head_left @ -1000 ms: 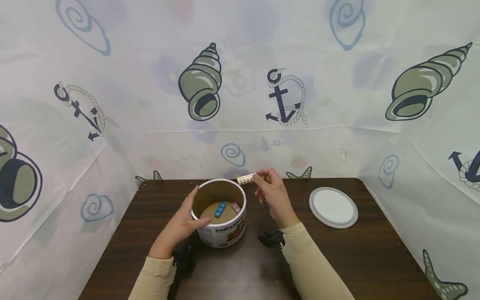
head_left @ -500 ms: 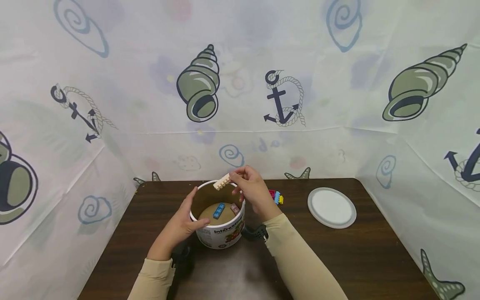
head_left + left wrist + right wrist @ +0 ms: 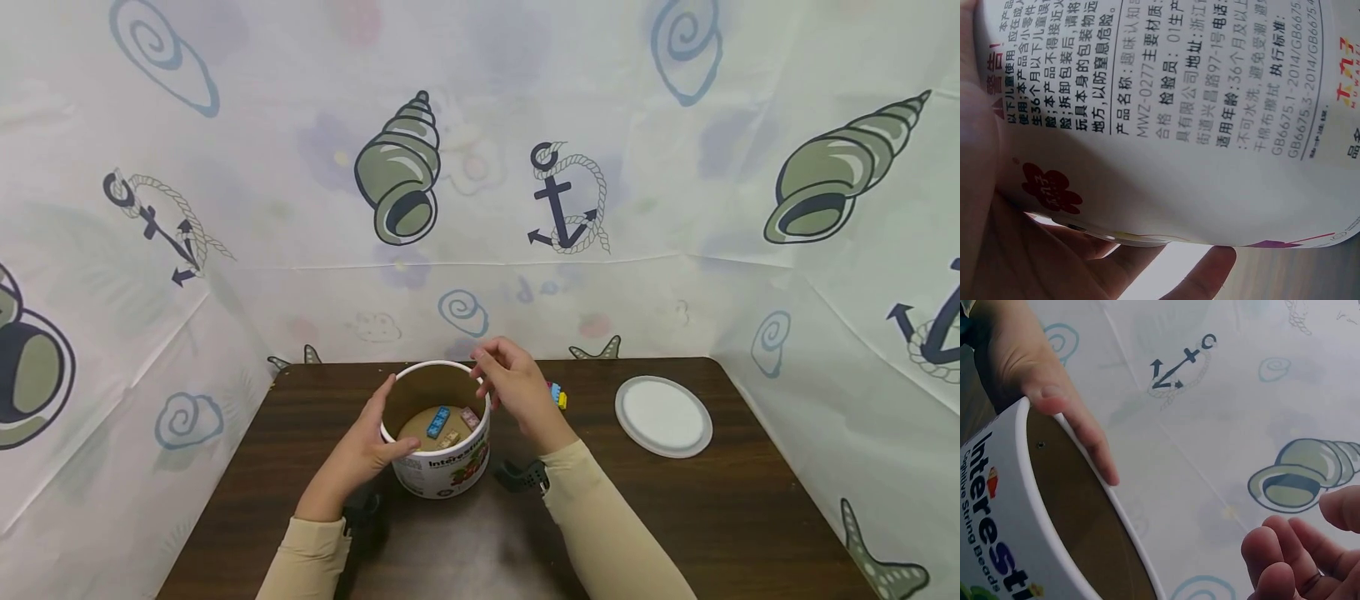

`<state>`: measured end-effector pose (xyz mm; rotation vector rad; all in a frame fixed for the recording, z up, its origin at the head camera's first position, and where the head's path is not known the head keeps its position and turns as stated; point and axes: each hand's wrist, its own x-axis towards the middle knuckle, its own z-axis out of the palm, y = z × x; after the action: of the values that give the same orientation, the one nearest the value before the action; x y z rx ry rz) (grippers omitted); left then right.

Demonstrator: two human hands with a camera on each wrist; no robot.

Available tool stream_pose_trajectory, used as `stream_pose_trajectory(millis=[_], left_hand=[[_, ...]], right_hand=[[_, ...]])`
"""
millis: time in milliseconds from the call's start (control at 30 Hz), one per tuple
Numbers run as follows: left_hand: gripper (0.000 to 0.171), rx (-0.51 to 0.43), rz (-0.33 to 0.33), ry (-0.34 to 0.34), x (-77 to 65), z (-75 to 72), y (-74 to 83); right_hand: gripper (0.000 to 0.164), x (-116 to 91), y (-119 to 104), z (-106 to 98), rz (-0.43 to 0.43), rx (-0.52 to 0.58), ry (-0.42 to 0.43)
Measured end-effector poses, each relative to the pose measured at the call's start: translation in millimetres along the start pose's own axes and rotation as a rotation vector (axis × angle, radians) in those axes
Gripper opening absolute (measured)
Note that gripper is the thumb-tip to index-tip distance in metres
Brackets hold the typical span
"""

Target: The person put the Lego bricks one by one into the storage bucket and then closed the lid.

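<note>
A white cardboard tub (image 3: 442,479) with printed sides stands on the table, its brown inside visible. My left hand (image 3: 363,446) grips its left side, thumb at the near rim and fingers along the outer wall. Close up in the left wrist view, that hand lies against the tub's printed label (image 3: 1210,112). Over the right rim hovers my right hand (image 3: 517,392), with nothing between its loosely bent fingers, as the right wrist view of the hand (image 3: 1300,556) confirms. A blue toy brick (image 3: 438,422), a pink brick (image 3: 470,417) and a beige brick (image 3: 448,440) lie on the tub's floor.
Behind the right hand, partly hidden by it, are blue and yellow bricks (image 3: 558,396) on the dark wooden table (image 3: 720,508). A round white lid (image 3: 663,417) lies at the right. Patterned cloth (image 3: 480,208) hangs behind and along the sides.
The right hand carried the beige brick leftward from beside the tub to over its opening and let it go. The hand has since drawn back slightly right; the left hand stays put.
</note>
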<state>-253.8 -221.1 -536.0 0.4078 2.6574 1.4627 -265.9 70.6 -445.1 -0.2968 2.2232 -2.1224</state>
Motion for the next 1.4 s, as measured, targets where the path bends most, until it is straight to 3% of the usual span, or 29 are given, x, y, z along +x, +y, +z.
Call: stream_pose_trajectory(millis=[300, 467, 800, 900, 1000, 1133, 1400], left_hand=[[0.125, -0.015, 0.006, 0.002, -0.3, 1.1, -1.8], [0.126, 0.014, 0.022, -0.002, 2.4, 0.8, -0.7], [0.126, -0.004, -0.003, -0.009, 1.8, -0.8, -0.2], [0.126, -0.008, -0.008, -0.014, 1.5, 0.1, -1.6], [0.126, -0.004, -0.012, -0.013, 1.1, 0.5, -1.7], [0.126, 0.015, -0.009, -0.003, 1.5, -1.2, -0.5], [0.126, 0.005, 0.001, -0.006, 1.4, 0.5, -1.5]], right_hand=[[0.024, -4, 10, -8, -0.006, -0.001, 0.014], [0.022, -1, 27, -31, -0.022, -0.012, 0.049], [0.030, 17, 117, -116, 0.113, 0.127, 0.302], [0.037, 18, 148, -141, 0.205, 0.193, 0.336], [0.047, 17, 169, -161, 0.287, 0.276, 0.317], [0.058, 18, 178, -174, 0.312, 0.306, 0.252], [0.056, 19, 176, -173, 0.367, 0.141, 0.240]])
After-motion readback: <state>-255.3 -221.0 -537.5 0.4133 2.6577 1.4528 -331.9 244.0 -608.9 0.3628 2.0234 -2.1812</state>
